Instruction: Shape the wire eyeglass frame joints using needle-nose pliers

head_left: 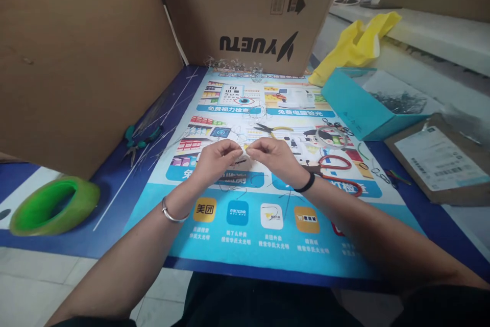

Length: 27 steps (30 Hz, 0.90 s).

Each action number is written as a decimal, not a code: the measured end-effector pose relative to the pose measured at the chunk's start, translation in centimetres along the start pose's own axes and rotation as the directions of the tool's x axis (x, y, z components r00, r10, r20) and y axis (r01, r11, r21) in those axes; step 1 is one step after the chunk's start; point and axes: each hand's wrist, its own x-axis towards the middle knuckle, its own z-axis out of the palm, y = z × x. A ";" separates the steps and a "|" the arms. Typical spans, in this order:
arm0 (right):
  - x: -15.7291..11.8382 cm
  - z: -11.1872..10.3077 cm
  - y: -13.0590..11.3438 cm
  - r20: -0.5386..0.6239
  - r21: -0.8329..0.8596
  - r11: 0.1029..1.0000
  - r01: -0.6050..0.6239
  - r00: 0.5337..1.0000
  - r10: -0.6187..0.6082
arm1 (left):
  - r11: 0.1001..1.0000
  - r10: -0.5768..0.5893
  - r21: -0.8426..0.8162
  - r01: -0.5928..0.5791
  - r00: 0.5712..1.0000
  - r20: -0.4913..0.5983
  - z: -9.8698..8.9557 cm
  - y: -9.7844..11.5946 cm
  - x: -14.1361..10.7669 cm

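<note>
My left hand [219,159], with a silver bangle on its wrist, is closed in a pinch above the printed mat [176,204]. My right hand [273,157], with a black band on its wrist, is pinched too, its fingertips almost meeting those of the left. Something small and pale shows between the fingertips, too small to make out. Just beyond the hands lie pliers [273,128] with yellow handles. Red-handled scissors [332,168] lie beside my right wrist, partly hidden by it. Thin wires are scattered around both hands.
Teal-handled pliers [140,141] and a green tape roll [57,206] lie at left. Cardboard [245,10] stands behind and left. At right are a teal box [356,105] holding wire pieces, a yellow bag [354,46], a clear ring [331,136] and a labelled parcel [440,158].
</note>
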 end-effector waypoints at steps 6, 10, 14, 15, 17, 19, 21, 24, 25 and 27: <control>-1.0 0.1 0.1 0.177 0.180 0.983 -0.036 0.984 0.003 | 0.996 -0.025 -0.082 0.028 0.999 0.044 0.1 0.1 0.0; -1.1 0.1 0.1 0.051 0.226 0.973 -0.039 0.998 0.028 | 0.924 -0.138 -0.329 0.195 0.972 0.190 0.4 0.7 -0.4; -1.2 0.4 0.0 -0.028 0.146 0.989 -0.020 0.999 0.025 | 0.838 -0.156 -0.436 0.329 0.909 0.386 0.5 1.1 -0.9; -1.3 0.5 -0.1 -0.005 0.155 0.988 -0.022 1.000 0.023 | 0.819 -0.153 -0.447 0.359 0.888 0.433 0.6 1.1 -0.9; -1.4 0.7 -0.4 0.047 0.178 0.984 -0.015 0.999 0.006 | 0.785 -0.145 -0.465 0.409 0.852 0.503 0.6 1.0 -1.0; -1.5 0.7 -0.7 0.050 0.159 0.987 0.019 0.998 -0.027 | 0.762 -0.146 -0.476 0.439 0.833 0.534 0.7 0.8 -1.1; -1.6 0.8 -0.9 0.038 0.107 0.993 0.051 0.998 -0.055 | 0.757 -0.154 -0.470 0.455 0.822 0.548 0.8 0.7 -1.1; -1.5 0.6 -1.1 0.047 0.067 0.995 0.068 0.996 -0.072 | 0.788 -0.169 -0.419 0.452 0.812 0.558 0.6 0.7 -1.1; -1.4 0.5 -1.0 0.051 0.068 0.996 0.063 0.996 -0.067 | 0.803 -0.170 -0.405 0.437 0.819 0.548 0.5 0.7 -1.0; -1.2 0.2 -0.8 0.022 0.073 0.997 0.041 0.999 -0.042 | 0.830 -0.167 -0.398 0.391 0.855 0.491 0.0 0.9 -0.9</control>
